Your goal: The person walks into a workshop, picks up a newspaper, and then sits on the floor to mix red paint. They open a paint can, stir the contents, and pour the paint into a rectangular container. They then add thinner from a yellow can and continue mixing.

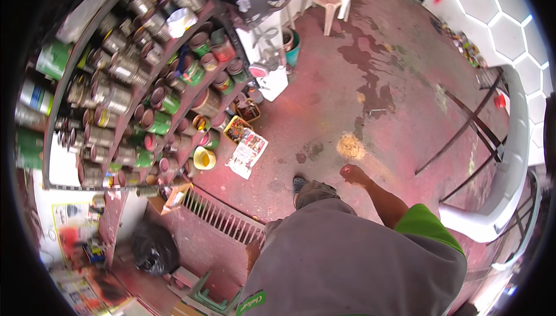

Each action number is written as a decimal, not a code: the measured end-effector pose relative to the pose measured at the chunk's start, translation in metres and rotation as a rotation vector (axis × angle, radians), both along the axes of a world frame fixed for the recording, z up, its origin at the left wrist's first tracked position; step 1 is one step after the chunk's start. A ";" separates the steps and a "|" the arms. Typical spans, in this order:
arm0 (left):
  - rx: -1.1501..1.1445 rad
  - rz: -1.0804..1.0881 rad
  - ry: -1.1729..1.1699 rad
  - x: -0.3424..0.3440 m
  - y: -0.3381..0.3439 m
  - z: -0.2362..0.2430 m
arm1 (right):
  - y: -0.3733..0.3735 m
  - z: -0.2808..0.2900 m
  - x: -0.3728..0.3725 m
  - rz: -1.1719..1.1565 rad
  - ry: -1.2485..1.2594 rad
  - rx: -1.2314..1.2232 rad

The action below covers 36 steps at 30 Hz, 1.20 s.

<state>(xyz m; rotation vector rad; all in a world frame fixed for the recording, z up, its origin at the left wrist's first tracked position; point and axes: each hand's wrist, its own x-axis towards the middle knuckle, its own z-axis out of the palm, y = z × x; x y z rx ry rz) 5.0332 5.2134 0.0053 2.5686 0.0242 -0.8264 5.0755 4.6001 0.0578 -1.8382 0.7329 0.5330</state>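
Out over the pink-stained floor [295, 119], my right hand [355, 175] has its fingers curled, with red at the fingertips; whether they hold something is hidden. My left hand [253, 251] is low beside my grey top, beside a slatted grate [221, 217]; its fingers are mostly hidden and blurred. A dark shoe [299, 183] shows below my trousers. Ahead of my right hand is a tan patch of powder [351, 146].
Paint-can shelves [116, 125] fill the left, with newspaper [246, 154], yellow pail [204, 158] and black bag [155, 246] nearby. A white bumper [509, 142] on a dark stand [474, 122] stands right. A plastic stool [329, 3] is at the back.
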 end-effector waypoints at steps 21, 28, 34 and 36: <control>-0.273 -0.325 0.321 0.346 -0.259 -0.035 | 0.141 -0.075 -0.344 0.239 0.045 -0.609; -0.133 -0.652 0.218 0.471 -0.297 -0.036 | 0.117 -0.005 -0.139 -1.207 0.247 0.224; -0.126 -1.237 0.123 0.524 -0.416 -0.009 | 0.055 0.007 -0.101 -1.274 0.205 0.082; -0.077 -1.103 0.201 0.540 -0.453 -0.010 | 0.036 -0.006 -0.097 -1.313 0.231 0.127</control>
